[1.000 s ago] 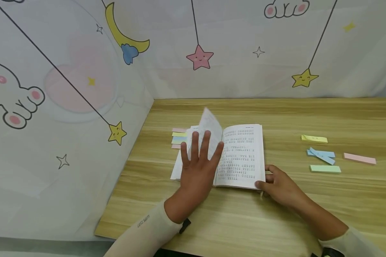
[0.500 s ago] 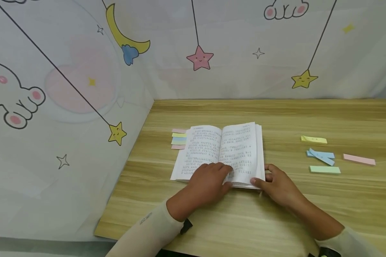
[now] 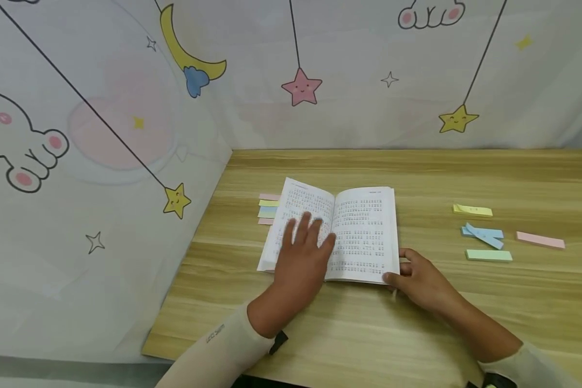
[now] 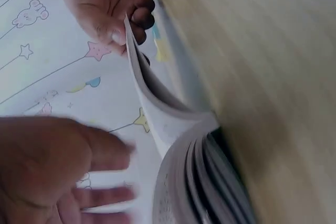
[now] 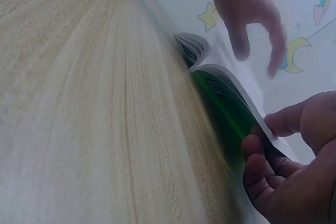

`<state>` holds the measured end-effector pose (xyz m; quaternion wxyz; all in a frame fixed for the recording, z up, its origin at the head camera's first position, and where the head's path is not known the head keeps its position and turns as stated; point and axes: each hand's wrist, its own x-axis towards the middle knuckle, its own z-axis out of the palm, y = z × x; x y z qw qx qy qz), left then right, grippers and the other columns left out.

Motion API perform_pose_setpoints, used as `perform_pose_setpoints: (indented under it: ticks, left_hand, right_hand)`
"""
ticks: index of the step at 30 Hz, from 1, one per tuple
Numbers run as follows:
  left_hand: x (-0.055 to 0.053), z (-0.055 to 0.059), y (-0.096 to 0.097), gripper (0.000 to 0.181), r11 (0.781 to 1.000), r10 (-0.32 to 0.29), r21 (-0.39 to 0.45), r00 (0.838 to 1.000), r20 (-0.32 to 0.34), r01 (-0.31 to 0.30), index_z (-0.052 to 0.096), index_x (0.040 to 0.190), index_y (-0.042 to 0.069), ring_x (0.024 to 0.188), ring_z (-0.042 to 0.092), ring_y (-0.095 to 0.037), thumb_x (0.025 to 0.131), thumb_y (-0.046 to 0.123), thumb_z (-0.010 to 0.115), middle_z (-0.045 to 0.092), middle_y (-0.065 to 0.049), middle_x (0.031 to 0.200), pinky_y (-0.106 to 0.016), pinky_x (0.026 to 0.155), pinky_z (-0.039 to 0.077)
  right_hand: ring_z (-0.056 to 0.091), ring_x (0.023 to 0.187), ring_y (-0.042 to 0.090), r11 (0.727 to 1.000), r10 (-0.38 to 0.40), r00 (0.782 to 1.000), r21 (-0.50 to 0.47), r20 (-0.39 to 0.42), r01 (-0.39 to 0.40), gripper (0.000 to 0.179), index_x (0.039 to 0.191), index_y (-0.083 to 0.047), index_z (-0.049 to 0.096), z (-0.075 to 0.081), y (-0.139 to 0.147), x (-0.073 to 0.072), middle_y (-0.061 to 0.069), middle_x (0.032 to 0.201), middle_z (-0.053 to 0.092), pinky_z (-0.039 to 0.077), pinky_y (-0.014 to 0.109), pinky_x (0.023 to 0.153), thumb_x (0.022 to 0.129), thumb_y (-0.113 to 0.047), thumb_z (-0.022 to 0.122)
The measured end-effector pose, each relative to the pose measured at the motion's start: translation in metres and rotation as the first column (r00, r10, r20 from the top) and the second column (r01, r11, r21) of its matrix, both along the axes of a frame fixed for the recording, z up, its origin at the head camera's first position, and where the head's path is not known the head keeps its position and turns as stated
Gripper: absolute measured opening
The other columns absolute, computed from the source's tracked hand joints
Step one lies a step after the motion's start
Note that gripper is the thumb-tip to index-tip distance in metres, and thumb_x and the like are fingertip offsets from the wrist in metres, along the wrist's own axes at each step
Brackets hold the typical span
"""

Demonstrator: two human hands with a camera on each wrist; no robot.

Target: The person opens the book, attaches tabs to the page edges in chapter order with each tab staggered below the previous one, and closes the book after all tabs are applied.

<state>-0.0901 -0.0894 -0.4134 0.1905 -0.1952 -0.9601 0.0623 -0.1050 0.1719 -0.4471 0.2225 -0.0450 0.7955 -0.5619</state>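
An open book [image 3: 364, 231] with printed pages lies on the wooden table. Coloured index tabs [image 3: 269, 209] stick out from its left edge. My left hand [image 3: 300, 264] is over the left page with its fingers spread; the leaf under it has its top corner lifted off the pages below. At the lower right corner, my right hand [image 3: 419, 280] grips the book between thumb and fingers. In the right wrist view the thumb [image 5: 286, 121] lies on the page side, and the curled fingers are against the green cover [image 5: 226, 103].
To the right of the book lie pads of index tabs: a yellow one [image 3: 472, 210], crossed blue ones [image 3: 483, 234], a green one [image 3: 489, 255] and a pink one [image 3: 540, 240]. A cartoon-printed white cloth [image 3: 359, 118] rises behind and left of the table [image 3: 465, 323].
My left hand swept from the left page to the right one, then back left with another leaf turned over. The right hand keeps its grip on the book's corner.
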Motion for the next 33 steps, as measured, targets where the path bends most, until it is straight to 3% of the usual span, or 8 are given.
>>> perform_pose_setpoints:
  ticks: [5,13,16,18,21,23,27,33]
  left_hand:
    - [0.000,-0.004,0.011,0.040,0.983,-0.180,0.088,0.926,0.332,0.159,0.071,0.124,0.019,0.107,0.065,-0.019,0.095,0.047,0.072,0.066,0.000,0.121,-0.035,0.086,0.052]
    - [-0.003,-0.005,0.008,0.043,0.977,-0.200,0.144,0.910,0.364,0.157,0.064,0.134,0.017,0.093,0.067,-0.016,0.098,0.040,0.069,0.069,0.002,0.115,-0.033,0.078,0.052]
    - [-0.005,-0.006,0.002,0.060,0.970,-0.177,0.207,0.954,0.241,0.128,0.048,0.149,0.005,0.084,0.064,-0.018,0.095,0.021,0.070,0.068,-0.005,0.108,-0.034,0.071,0.052]
    - [-0.008,-0.010,-0.002,0.076,0.968,-0.098,0.238,0.994,0.043,0.085,0.035,0.154,0.002,0.097,0.064,-0.027,0.087,0.008,0.068,0.064,-0.015,0.117,-0.041,0.080,0.054]
    - [-0.011,-0.013,-0.005,0.092,0.976,0.063,0.217,0.972,-0.227,-0.012,0.020,0.161,0.012,0.135,0.044,-0.041,0.083,0.001,0.066,0.041,-0.025,0.148,-0.056,0.108,0.037]
    - [-0.010,-0.011,-0.005,0.091,0.985,0.117,0.152,0.964,-0.240,-0.082,0.025,0.161,0.022,0.149,0.018,-0.047,0.084,0.003,0.070,0.022,-0.025,0.160,-0.065,0.114,0.019]
    - [-0.004,-0.004,0.002,0.060,0.997,-0.018,0.074,0.998,0.057,0.013,0.054,0.148,0.022,0.149,0.029,-0.037,0.092,0.023,0.077,0.041,-0.014,0.155,-0.054,0.117,0.024]
    - [-0.001,-0.004,0.014,0.055,0.980,-0.173,0.150,0.923,0.342,0.128,0.063,0.135,0.017,0.113,0.064,-0.021,0.094,0.051,0.072,0.066,0.000,0.126,-0.038,0.089,0.051]
  right_hand:
    - [0.063,0.076,0.023,1.000,-0.016,1.000,-0.006,-0.015,0.016,0.063,0.141,0.006,0.038,-0.002,-0.002,0.000,0.018,0.109,0.073,0.049,0.031,0.062,0.095,-0.015,0.075]
    - [0.062,0.068,0.023,0.999,-0.032,0.999,-0.002,-0.043,0.032,0.053,0.135,0.006,0.043,-0.004,-0.004,0.000,0.014,0.096,0.074,0.046,0.031,0.057,0.098,-0.020,0.072]
    - [0.064,0.071,0.025,0.999,-0.031,0.999,-0.018,-0.028,0.030,0.049,0.137,0.007,0.041,-0.003,-0.003,0.000,0.017,0.102,0.074,0.049,0.032,0.059,0.100,-0.013,0.067]
    - [0.066,0.077,0.025,0.999,-0.024,1.000,-0.032,-0.016,0.024,0.051,0.140,0.008,0.038,-0.003,-0.003,0.000,0.019,0.108,0.073,0.052,0.033,0.063,0.100,-0.008,0.065]
    - [0.065,0.084,0.026,0.999,-0.013,1.000,-0.042,-0.001,0.013,0.057,0.144,0.009,0.034,-0.002,-0.001,-0.001,0.022,0.116,0.070,0.054,0.034,0.067,0.097,-0.002,0.064]
    - [0.065,0.086,0.025,0.999,-0.005,1.000,-0.035,-0.006,0.005,0.060,0.145,0.009,0.032,-0.002,0.000,-0.001,0.023,0.117,0.069,0.054,0.033,0.069,0.095,-0.001,0.064]
    - [0.065,0.083,0.025,1.000,-0.002,1.000,-0.025,-0.021,0.001,0.063,0.146,0.010,0.032,-0.002,0.002,0.000,0.022,0.115,0.070,0.052,0.032,0.067,0.095,-0.004,0.067]
    - [0.060,0.068,0.022,1.000,-0.010,0.998,-0.023,-0.055,0.009,0.064,0.140,0.009,0.038,-0.004,-0.001,-0.001,0.017,0.099,0.074,0.046,0.030,0.056,0.095,-0.017,0.075]
